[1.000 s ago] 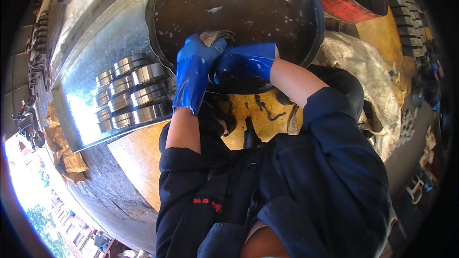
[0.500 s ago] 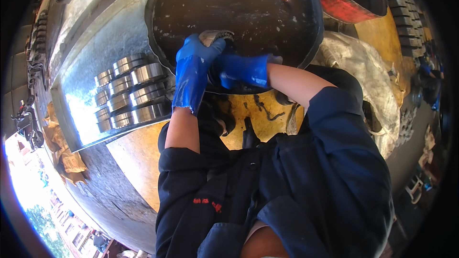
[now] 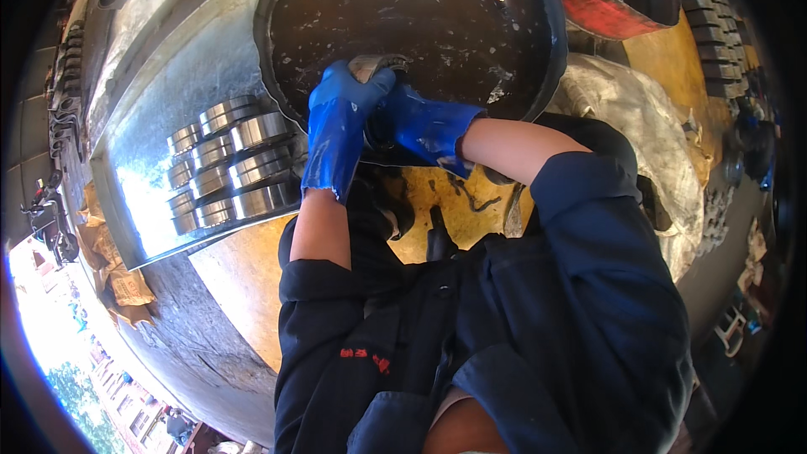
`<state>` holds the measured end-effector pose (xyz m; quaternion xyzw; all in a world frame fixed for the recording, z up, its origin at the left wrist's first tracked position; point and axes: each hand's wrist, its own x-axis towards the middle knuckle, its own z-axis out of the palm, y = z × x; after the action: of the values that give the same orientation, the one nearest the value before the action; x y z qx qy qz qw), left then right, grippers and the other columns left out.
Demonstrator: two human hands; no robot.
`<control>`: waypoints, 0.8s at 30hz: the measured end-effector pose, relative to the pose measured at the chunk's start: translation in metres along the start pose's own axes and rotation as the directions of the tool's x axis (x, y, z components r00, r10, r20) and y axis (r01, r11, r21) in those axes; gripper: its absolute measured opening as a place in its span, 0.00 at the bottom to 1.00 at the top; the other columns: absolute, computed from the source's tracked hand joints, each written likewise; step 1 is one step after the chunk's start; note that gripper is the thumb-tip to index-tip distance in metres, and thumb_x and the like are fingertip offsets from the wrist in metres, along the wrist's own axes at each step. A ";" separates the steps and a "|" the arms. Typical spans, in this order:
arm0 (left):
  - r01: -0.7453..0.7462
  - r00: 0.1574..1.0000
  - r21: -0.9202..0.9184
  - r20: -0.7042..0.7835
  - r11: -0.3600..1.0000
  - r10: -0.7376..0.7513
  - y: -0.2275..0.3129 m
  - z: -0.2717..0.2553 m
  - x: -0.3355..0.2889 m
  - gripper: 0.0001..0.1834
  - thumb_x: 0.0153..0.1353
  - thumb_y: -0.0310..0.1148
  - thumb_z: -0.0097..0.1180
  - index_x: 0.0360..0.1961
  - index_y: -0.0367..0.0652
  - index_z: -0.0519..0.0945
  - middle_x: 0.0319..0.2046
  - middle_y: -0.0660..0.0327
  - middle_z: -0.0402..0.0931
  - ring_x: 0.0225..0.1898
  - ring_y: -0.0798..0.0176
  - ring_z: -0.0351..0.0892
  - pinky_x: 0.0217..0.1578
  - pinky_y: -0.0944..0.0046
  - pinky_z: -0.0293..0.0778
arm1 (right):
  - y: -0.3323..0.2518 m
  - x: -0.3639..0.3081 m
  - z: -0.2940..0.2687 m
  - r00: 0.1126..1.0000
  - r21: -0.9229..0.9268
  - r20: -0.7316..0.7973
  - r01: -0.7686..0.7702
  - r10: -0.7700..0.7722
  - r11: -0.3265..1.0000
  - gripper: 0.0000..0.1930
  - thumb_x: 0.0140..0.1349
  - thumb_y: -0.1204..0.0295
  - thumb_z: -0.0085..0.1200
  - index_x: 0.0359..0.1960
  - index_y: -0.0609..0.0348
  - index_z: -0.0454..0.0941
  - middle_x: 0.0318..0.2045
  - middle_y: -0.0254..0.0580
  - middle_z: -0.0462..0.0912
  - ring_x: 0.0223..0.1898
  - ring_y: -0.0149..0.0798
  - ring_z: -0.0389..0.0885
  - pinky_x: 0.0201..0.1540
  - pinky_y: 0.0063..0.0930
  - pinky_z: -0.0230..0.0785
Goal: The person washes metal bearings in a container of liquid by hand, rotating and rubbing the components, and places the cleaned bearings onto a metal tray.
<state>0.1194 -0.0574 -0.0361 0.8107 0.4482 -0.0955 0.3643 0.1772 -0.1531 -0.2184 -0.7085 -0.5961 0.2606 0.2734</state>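
My left hand (image 3: 346, 88), in a long blue rubber glove, is closed around a shiny metal bearing (image 3: 366, 66). The bearing is tilted just above dark liquid at the near side of a wide round tub (image 3: 558, 76). My right hand (image 3: 412, 118), gloved the same way, is pressed close against the bearing's right side and the left hand. Its fingers are hidden behind the left glove and the bearing, so its grip does not show. The lower part of the bearing is also covered by the gloves.
Several shiny metal bearings (image 3: 256, 130) stand in stacked rows on a metal tray (image 3: 143, 164) at left. A red-sided basin (image 3: 597, 8) is at the far right, near a ribbed black stack (image 3: 710, 25). Pale sacking (image 3: 626, 109) lies right of the tub.
My right hand has swung in from the right, its wrist now lower and its fingers closer to the bearing. The left hand and bearing have barely moved. The liquid's surface pattern has shifted.
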 end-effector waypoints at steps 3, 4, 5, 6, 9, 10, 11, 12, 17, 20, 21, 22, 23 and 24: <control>0.044 0.999 0.022 -0.030 0.999 -0.043 -0.014 -0.005 -0.003 0.47 0.54 0.61 0.70 0.65 0.34 0.78 0.56 0.38 0.83 0.59 0.42 0.83 0.60 0.52 0.77 | -0.016 0.005 -0.008 0.995 0.347 0.087 -0.076 0.049 0.935 0.10 0.70 0.71 0.56 0.50 0.57 0.83 0.45 0.46 0.88 0.49 0.44 0.86 0.54 0.34 0.77; 0.022 0.998 0.025 -0.059 0.999 -0.021 -0.015 -0.005 -0.004 0.47 0.54 0.61 0.70 0.65 0.34 0.78 0.56 0.38 0.82 0.59 0.42 0.83 0.61 0.51 0.77 | -0.018 0.005 -0.019 0.985 0.431 0.164 -0.123 0.057 0.894 0.11 0.71 0.71 0.56 0.51 0.57 0.83 0.45 0.46 0.87 0.50 0.44 0.85 0.54 0.34 0.76; 0.039 0.997 0.025 -0.069 0.999 -0.037 -0.020 -0.008 -0.006 0.47 0.54 0.61 0.70 0.65 0.34 0.78 0.56 0.38 0.82 0.59 0.42 0.83 0.61 0.51 0.77 | -0.029 0.002 -0.031 0.957 0.474 0.286 -0.186 0.049 0.861 0.11 0.71 0.71 0.55 0.51 0.57 0.83 0.46 0.46 0.87 0.50 0.43 0.85 0.55 0.34 0.76; 0.076 0.996 0.014 -0.054 0.997 -0.075 -0.022 -0.012 -0.007 0.48 0.54 0.61 0.71 0.65 0.34 0.77 0.57 0.38 0.82 0.60 0.42 0.83 0.61 0.51 0.76 | -0.035 0.003 -0.044 0.911 0.491 0.412 -0.255 0.036 0.833 0.11 0.71 0.72 0.55 0.52 0.57 0.82 0.47 0.46 0.87 0.50 0.43 0.85 0.55 0.34 0.76; 0.094 0.995 0.024 -0.021 0.995 -0.093 -0.010 -0.015 -0.008 0.50 0.53 0.62 0.71 0.67 0.34 0.76 0.57 0.39 0.82 0.60 0.42 0.83 0.62 0.51 0.75 | -0.035 0.003 -0.067 0.825 0.466 0.564 -0.347 0.029 0.814 0.11 0.72 0.72 0.53 0.53 0.57 0.82 0.48 0.46 0.87 0.51 0.42 0.84 0.57 0.33 0.75; 0.096 0.995 0.047 -0.016 0.994 -0.095 -0.007 -0.014 -0.009 0.51 0.53 0.63 0.71 0.67 0.34 0.75 0.57 0.39 0.82 0.60 0.42 0.83 0.63 0.51 0.75 | -0.035 0.000 -0.069 0.814 0.463 0.580 -0.350 0.020 0.814 0.12 0.73 0.73 0.52 0.54 0.56 0.82 0.49 0.46 0.86 0.52 0.42 0.84 0.57 0.33 0.75; 0.094 0.996 0.047 -0.012 0.994 -0.093 -0.007 -0.012 -0.009 0.51 0.53 0.63 0.71 0.67 0.34 0.75 0.57 0.39 0.82 0.60 0.42 0.83 0.63 0.51 0.75 | -0.036 0.000 -0.068 0.817 0.459 0.577 -0.340 0.015 0.821 0.12 0.73 0.73 0.52 0.54 0.56 0.81 0.49 0.46 0.86 0.52 0.42 0.84 0.58 0.33 0.75; 0.077 0.997 0.049 -0.024 0.996 -0.076 -0.009 -0.011 -0.009 0.51 0.53 0.63 0.71 0.68 0.34 0.75 0.57 0.39 0.82 0.60 0.42 0.83 0.62 0.51 0.75 | -0.037 -0.002 -0.064 0.829 0.457 0.559 -0.318 0.011 0.831 0.12 0.73 0.73 0.51 0.55 0.56 0.81 0.50 0.45 0.86 0.52 0.41 0.84 0.58 0.33 0.75; 0.066 0.998 0.002 0.001 0.998 -0.066 -0.013 -0.010 -0.002 0.51 0.53 0.63 0.71 0.68 0.34 0.75 0.57 0.39 0.82 0.60 0.41 0.83 0.62 0.50 0.75 | -0.044 -0.011 -0.027 0.998 0.449 0.057 -0.034 0.009 0.893 0.14 0.75 0.74 0.49 0.57 0.56 0.80 0.53 0.45 0.85 0.54 0.40 0.82 0.61 0.32 0.73; 0.090 0.996 0.028 -0.005 0.996 -0.090 -0.012 -0.006 0.002 0.51 0.53 0.63 0.71 0.68 0.34 0.75 0.57 0.39 0.82 0.60 0.41 0.83 0.62 0.50 0.75 | -0.039 -0.012 -0.016 0.992 0.618 -0.082 -0.026 0.097 0.786 0.14 0.74 0.73 0.50 0.58 0.54 0.80 0.53 0.44 0.85 0.54 0.39 0.82 0.62 0.32 0.72; 0.079 0.997 0.034 -0.021 0.996 -0.078 -0.011 -0.003 0.002 0.50 0.53 0.63 0.71 0.67 0.34 0.76 0.57 0.39 0.82 0.60 0.41 0.83 0.62 0.50 0.76 | -0.034 -0.014 -0.015 0.988 0.692 -0.062 -0.060 0.143 0.719 0.14 0.74 0.72 0.50 0.58 0.54 0.80 0.52 0.44 0.85 0.54 0.40 0.83 0.62 0.32 0.72; 0.077 0.996 0.041 -0.042 0.996 -0.075 -0.011 -0.003 0.001 0.50 0.53 0.62 0.71 0.67 0.34 0.76 0.57 0.39 0.82 0.60 0.42 0.83 0.62 0.50 0.76 | -0.037 -0.012 -0.017 0.984 0.762 -0.034 -0.090 0.178 0.642 0.14 0.74 0.71 0.50 0.58 0.53 0.80 0.52 0.44 0.86 0.54 0.40 0.83 0.62 0.32 0.72; 0.077 0.996 0.041 -0.041 0.996 -0.076 -0.011 -0.002 0.000 0.50 0.53 0.62 0.71 0.67 0.34 0.76 0.57 0.39 0.82 0.60 0.42 0.83 0.62 0.50 0.76 | -0.034 -0.010 -0.024 0.981 0.793 -0.016 -0.106 0.195 0.599 0.14 0.74 0.71 0.50 0.58 0.53 0.80 0.52 0.44 0.86 0.54 0.40 0.83 0.62 0.32 0.72; 0.051 0.998 0.033 -0.049 0.998 -0.049 -0.011 -0.002 0.000 0.49 0.54 0.62 0.70 0.66 0.34 0.76 0.57 0.39 0.82 0.60 0.41 0.83 0.62 0.51 0.76 | -0.030 -0.008 -0.032 0.977 0.822 -0.002 -0.120 0.213 0.557 0.14 0.74 0.70 0.50 0.58 0.53 0.81 0.52 0.44 0.86 0.53 0.40 0.83 0.62 0.32 0.72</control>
<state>0.1105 -0.0526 -0.0407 0.8074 0.4753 -0.0926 0.3371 0.1771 -0.1596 -0.1737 -0.5675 -0.3240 0.4945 0.5731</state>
